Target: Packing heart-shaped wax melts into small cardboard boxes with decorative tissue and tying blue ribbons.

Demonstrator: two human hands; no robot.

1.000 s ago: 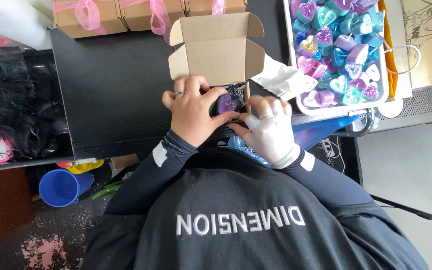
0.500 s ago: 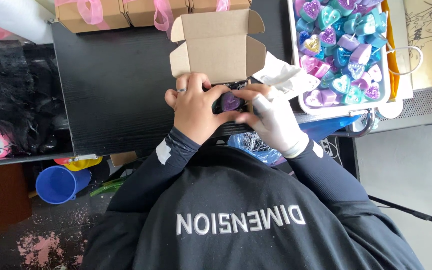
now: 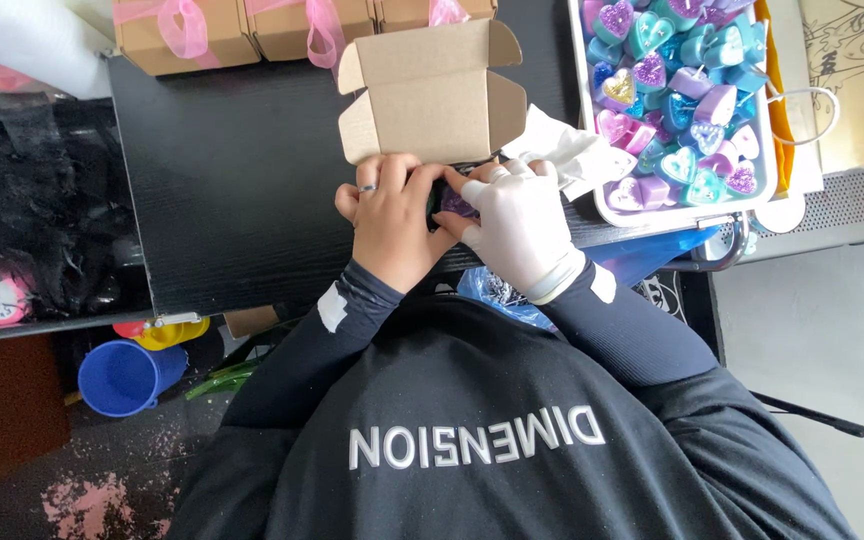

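Observation:
My bare left hand (image 3: 392, 215), with a ring on one finger, and my white-gloved right hand (image 3: 517, 220) are pressed together at the near edge of the black table (image 3: 232, 200). Between their fingers sits a small purple candle (image 3: 455, 205) in a dark wrapping, mostly hidden by both hands. Just beyond the fingertips stands an open brown cardboard box (image 3: 427, 95) with its flaps up and nothing seen inside.
A white tray (image 3: 592, 190) of several glittery heart-shaped candles is at the right, with crumpled white paper (image 3: 562, 150) beside it. Brown boxes with pink ribbons (image 3: 242, 30) line the far edge. Black shredded filler (image 3: 32, 210) lies left; a blue cup (image 3: 122, 375) stands on the floor.
Both hands have shifted slightly toward the open box and closed tighter around the purple candle, which shows less than before.

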